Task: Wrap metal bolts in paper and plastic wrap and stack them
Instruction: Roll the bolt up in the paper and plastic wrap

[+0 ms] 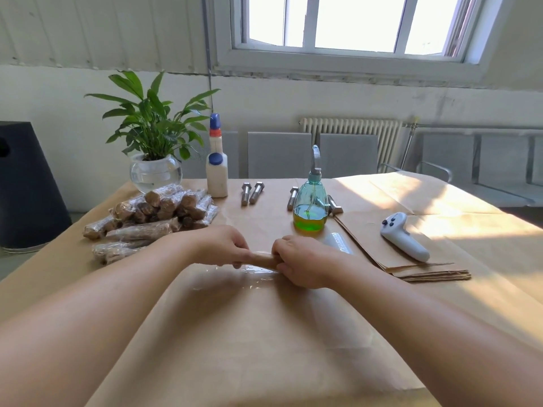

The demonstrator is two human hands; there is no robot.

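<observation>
A paper-wrapped bolt [262, 259] lies crosswise at the middle of the table on a sheet of clear plastic wrap [235, 284]. My left hand [224, 245] grips its left end and my right hand [299, 261] grips its right end, fingers curled round it. A pile of several finished wrapped bolts [152, 212] sits at the left. Bare metal bolts [252, 193] lie at the back, with more [293, 196] partly hidden behind the spray bottle. A roll of plastic wrap [339, 242] lies just right of my right hand. A stack of brown paper sheets [411, 268] lies to the right.
A green-liquid spray bottle [311, 205] stands behind my hands. Two white glue bottles [216, 174] and a potted plant in a glass bowl [154, 168] stand at the back left. A white controller [402, 236] rests on the paper stack. Brown paper [264, 348] covers the table.
</observation>
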